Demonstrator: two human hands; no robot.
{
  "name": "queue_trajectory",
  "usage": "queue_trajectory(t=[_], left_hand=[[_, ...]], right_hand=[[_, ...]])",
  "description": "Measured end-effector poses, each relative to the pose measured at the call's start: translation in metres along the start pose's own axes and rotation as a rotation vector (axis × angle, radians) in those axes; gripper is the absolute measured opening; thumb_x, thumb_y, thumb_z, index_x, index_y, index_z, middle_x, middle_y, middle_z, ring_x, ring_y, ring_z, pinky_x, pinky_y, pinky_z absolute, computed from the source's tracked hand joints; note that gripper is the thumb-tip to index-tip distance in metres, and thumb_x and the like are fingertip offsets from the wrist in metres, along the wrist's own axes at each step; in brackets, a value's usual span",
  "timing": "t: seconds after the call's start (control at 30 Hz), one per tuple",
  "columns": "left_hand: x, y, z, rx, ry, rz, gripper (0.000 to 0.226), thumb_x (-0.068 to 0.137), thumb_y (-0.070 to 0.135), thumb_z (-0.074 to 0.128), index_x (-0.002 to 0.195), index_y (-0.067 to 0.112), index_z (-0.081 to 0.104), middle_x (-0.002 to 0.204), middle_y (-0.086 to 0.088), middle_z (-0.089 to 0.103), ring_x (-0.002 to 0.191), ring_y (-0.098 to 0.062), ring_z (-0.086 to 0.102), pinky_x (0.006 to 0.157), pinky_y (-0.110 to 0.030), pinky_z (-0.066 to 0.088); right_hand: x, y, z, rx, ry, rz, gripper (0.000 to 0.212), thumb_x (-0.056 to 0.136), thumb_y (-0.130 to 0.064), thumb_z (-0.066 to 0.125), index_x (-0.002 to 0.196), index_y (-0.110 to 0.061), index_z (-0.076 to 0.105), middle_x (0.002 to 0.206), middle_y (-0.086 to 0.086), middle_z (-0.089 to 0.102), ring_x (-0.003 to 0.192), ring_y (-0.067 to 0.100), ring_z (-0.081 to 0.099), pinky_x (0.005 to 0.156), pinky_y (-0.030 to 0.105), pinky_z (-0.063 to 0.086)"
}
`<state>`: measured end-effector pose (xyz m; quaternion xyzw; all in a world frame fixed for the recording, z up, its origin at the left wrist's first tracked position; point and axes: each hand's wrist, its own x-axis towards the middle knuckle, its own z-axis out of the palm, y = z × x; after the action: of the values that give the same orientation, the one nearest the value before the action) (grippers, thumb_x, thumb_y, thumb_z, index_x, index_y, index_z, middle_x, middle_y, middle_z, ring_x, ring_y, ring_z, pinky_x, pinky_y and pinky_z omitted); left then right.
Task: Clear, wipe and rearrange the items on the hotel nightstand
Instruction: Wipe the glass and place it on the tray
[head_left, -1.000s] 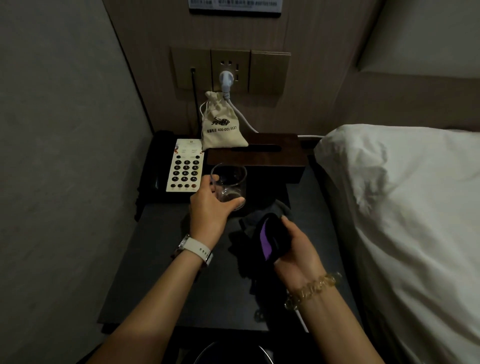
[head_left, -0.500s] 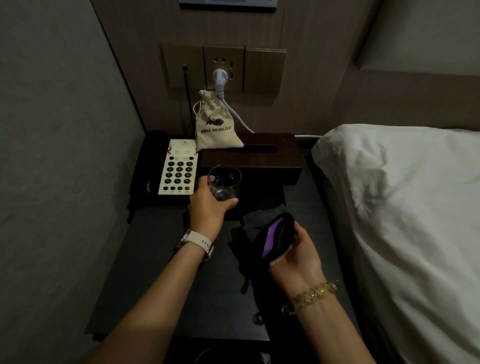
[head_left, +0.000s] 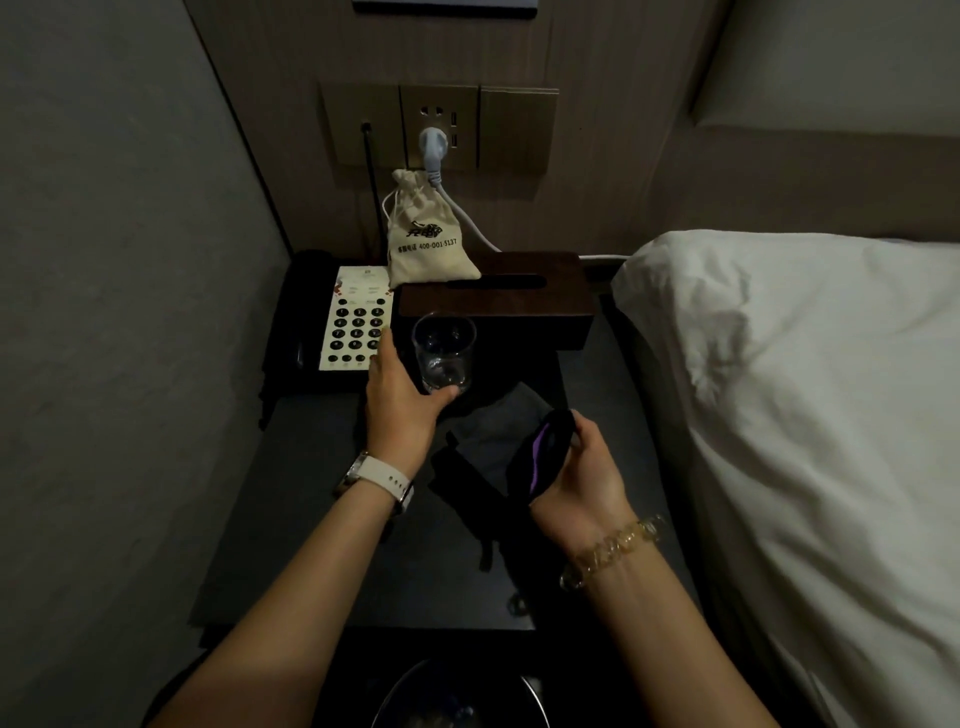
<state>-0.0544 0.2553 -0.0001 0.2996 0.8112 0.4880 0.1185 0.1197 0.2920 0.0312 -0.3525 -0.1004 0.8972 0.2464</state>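
A clear drinking glass (head_left: 444, 351) stands upright on the dark nightstand (head_left: 291, 519), just in front of the wooden tissue box (head_left: 498, 304). My left hand (head_left: 400, 400) holds the glass low down, thumb across its base and fingers on its left side beside the phone. My right hand (head_left: 582, 478) grips a folded black item with a purple lining (head_left: 540, 452) a little above the nightstand. A dark grey cloth (head_left: 493, 426) lies under it, with black straps (head_left: 467, 499) trailing toward the front edge.
A black phone with a white keypad (head_left: 356, 325) sits at the back left. A beige drawstring bag (head_left: 427, 244) leans on the tissue box under a wall plug (head_left: 434, 143). The white bed (head_left: 805, 415) borders the right side. A round bin (head_left: 457, 696) is below.
My left hand has carried the glass back toward the tissue box and it now stands there. My right hand with the black and purple item has hardly moved.
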Motion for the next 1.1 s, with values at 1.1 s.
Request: queue_trajectory(t=[1.1], left_hand=[[-0.164, 0.003, -0.049, -0.063, -0.356, 0.097, 0.022, 0.081, 0.001, 0.072, 0.102, 0.009, 0.068, 0.091, -0.006, 0.070, 0.083, -0.015, 0.066, 0.078, -0.026, 0.053]], right_hand=[[-0.073, 0.037, -0.066, -1.705, 0.242, -0.753, 0.027, 0.085, -0.015, 0.069, 0.112, -0.009, 0.068, 0.116, 0.011, 0.063, 0.111, 0.025, 0.059, 0.097, 0.032, 0.045]])
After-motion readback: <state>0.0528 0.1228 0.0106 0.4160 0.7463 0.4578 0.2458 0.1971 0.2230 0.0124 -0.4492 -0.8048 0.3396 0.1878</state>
